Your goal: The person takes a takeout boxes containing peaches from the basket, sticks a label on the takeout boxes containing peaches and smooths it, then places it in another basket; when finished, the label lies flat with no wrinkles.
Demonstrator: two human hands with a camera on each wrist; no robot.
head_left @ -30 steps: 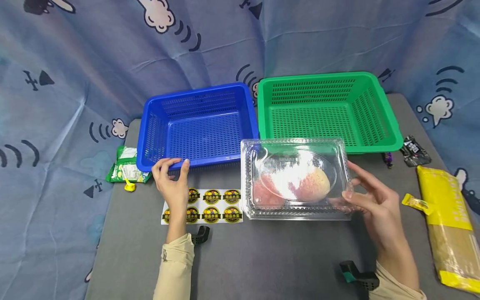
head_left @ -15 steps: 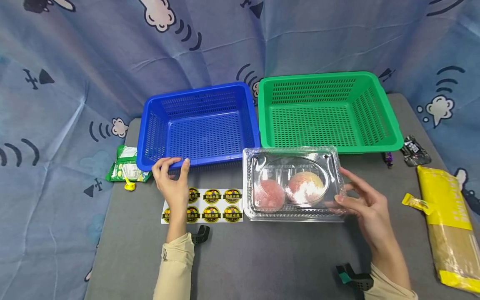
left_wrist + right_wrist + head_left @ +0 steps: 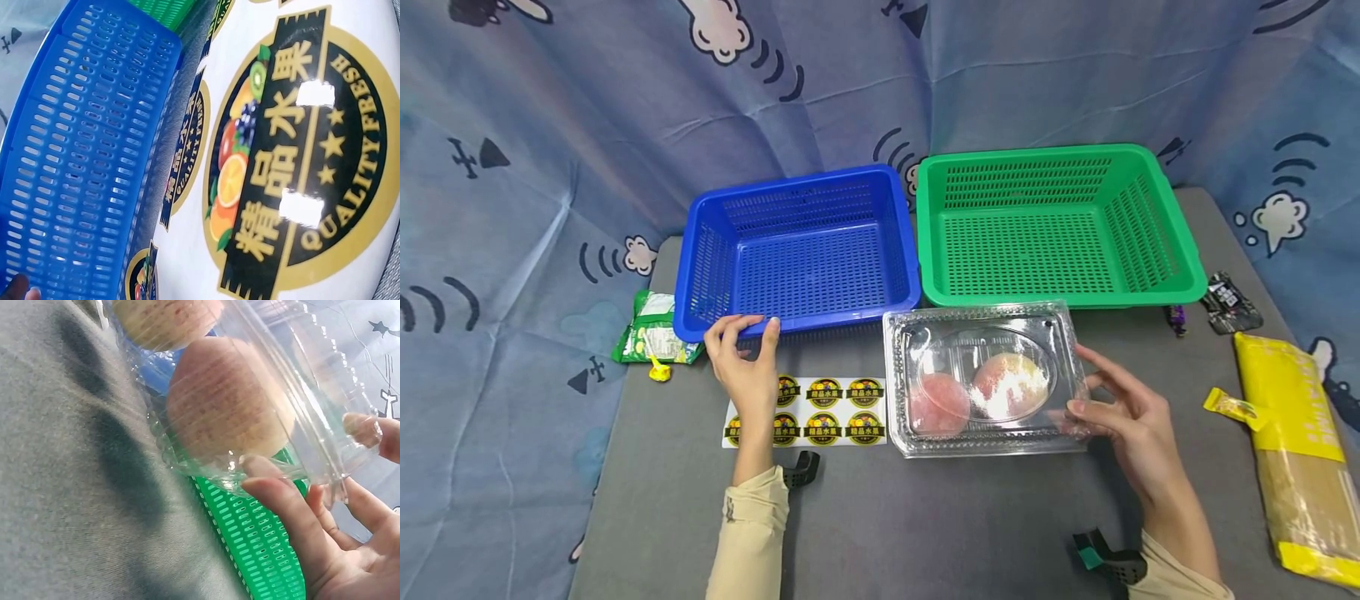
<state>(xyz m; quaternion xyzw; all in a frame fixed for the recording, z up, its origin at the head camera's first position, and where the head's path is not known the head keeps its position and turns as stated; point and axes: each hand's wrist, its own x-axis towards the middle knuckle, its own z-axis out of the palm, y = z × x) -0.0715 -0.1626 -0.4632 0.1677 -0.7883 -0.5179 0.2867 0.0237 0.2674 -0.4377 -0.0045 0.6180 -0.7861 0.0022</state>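
Head view, lower edge: two beige sleeves (image 3: pixel 748 533) reach in over the grey table (image 3: pixel 970 533), each with a black wrist device (image 3: pixel 1108 554) beside it. At right of centre, the right hand (image 3: pixel 1138 433) pinches the right side of a clear plastic box (image 3: pixel 988 447) between thumb and fingers. The box sits in the centre-right of the frame, lid on, with two peach-like fruits (image 3: pixel 938 406) side by side inside, the left one pinker, the right one paler at its upper right. In the right wrist view the box is tilted, and a dark shadow lies on the table apart from its edge.

Left of the box, a white sheet of round fruit labels (image 3: pixel 823 412) lies flat, partly under the left hand (image 3: pixel 745 367). That hand has thumb and forefinger spread at the near rim of the blue basket (image 3: pixel 842 317); whether they grip it, I cannot tell.

At the far right lies a long yellow packet (image 3: pixel 1296 450), a small yellow wrapper (image 3: pixel 1232 407) against its left edge. Centre left, a green snack packet (image 3: pixel 655 337) is beside the blue basket. Further up, the green basket (image 3: pixel 1135 298) stands right of the blue one, and a patterned blue curtain (image 3: pixel 850 83) fills the top.
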